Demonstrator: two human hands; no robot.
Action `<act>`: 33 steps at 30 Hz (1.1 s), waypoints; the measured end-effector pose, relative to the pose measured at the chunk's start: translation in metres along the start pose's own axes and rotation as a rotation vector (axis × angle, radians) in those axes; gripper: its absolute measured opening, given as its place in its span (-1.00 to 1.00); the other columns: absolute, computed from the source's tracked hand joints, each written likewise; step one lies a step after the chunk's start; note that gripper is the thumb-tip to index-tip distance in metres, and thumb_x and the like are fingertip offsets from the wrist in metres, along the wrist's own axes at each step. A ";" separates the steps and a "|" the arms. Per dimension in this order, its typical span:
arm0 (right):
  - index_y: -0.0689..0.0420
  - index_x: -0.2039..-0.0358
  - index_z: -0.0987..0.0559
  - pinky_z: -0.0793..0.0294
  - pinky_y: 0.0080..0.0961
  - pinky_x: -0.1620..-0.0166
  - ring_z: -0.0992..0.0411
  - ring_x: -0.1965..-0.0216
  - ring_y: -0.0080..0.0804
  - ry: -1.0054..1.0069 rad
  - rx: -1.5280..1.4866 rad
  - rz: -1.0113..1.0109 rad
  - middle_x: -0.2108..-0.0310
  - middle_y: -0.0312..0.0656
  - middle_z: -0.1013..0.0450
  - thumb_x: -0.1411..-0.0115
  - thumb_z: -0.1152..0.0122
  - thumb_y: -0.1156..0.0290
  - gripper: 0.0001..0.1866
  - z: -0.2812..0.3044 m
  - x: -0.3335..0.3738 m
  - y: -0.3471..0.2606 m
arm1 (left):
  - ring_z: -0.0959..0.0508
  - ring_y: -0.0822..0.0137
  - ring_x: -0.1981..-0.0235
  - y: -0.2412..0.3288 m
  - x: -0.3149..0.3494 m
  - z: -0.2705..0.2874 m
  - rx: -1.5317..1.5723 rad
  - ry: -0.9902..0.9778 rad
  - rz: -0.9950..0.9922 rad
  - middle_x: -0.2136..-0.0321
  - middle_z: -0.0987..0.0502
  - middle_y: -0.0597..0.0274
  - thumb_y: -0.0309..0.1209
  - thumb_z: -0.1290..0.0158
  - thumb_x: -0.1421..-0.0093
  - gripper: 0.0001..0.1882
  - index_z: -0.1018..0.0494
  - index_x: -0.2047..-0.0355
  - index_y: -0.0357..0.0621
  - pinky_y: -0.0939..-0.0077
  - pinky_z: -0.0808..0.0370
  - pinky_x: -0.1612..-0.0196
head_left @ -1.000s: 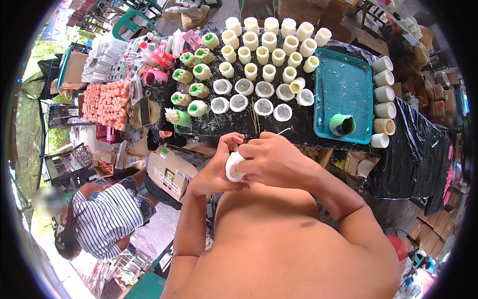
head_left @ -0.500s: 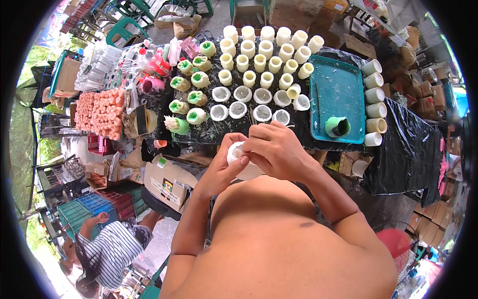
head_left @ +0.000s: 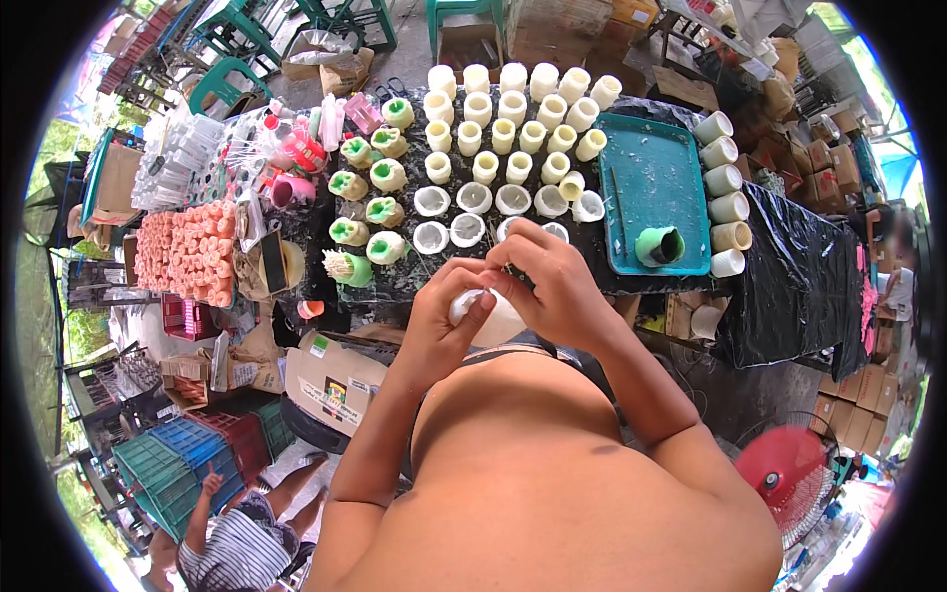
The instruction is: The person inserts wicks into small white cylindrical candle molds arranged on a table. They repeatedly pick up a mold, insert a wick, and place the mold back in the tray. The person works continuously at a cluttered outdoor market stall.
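Observation:
In front of my belly, a pale, cup-like wax piece (head_left: 500,324) sits between my hands. My left hand (head_left: 442,314) is wrapped round its left side, thumb up near the rim. Just above the rim, the fingers of my right hand (head_left: 545,278) are bent and pinched together; whatever they pinch is too small or hidden to make out. Beyond my hands stand two rows of white hollow cups (head_left: 468,230), the nearest partly covered by my right hand. Behind them are several rows of cream-coloured hollow cylinders (head_left: 502,136).
Right of the cups lies a teal tray (head_left: 641,178) holding a green cup (head_left: 651,249), with cylinders (head_left: 730,207) along its right side. Green-and-white pieces (head_left: 386,248) and peach-coloured pieces (head_left: 187,252) stand to the left. A red fan (head_left: 789,474) and a person in stripes (head_left: 242,553) are nearby.
The right fingers have risen slightly off the cup's rim, and the left thumb has moved up. The whole view has shifted a little. The person at lower left has moved lower in view.

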State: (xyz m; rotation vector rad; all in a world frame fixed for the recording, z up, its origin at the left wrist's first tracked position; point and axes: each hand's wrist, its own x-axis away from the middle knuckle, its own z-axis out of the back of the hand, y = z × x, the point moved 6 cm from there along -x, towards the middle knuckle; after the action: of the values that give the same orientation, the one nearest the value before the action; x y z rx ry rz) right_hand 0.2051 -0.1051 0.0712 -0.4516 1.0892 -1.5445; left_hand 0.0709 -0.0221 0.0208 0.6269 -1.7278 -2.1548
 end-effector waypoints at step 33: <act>0.24 0.31 -0.63 -0.45 -0.41 0.32 -0.45 0.42 -0.31 0.110 -0.105 -0.147 0.43 -0.15 -0.41 -0.14 -0.36 0.47 -0.86 -0.030 -0.005 -0.020 | -0.49 0.57 0.30 0.005 0.013 0.040 0.185 0.170 0.047 0.33 -0.60 0.32 -0.55 -0.13 -0.37 -0.96 -0.55 0.21 -0.26 0.59 -0.45 0.18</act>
State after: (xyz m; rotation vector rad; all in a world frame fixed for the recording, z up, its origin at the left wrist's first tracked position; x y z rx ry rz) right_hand 0.1719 -0.0904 0.0738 -0.5329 1.2497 -1.6621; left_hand 0.0386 0.0038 0.0312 0.7842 -1.8420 -1.8650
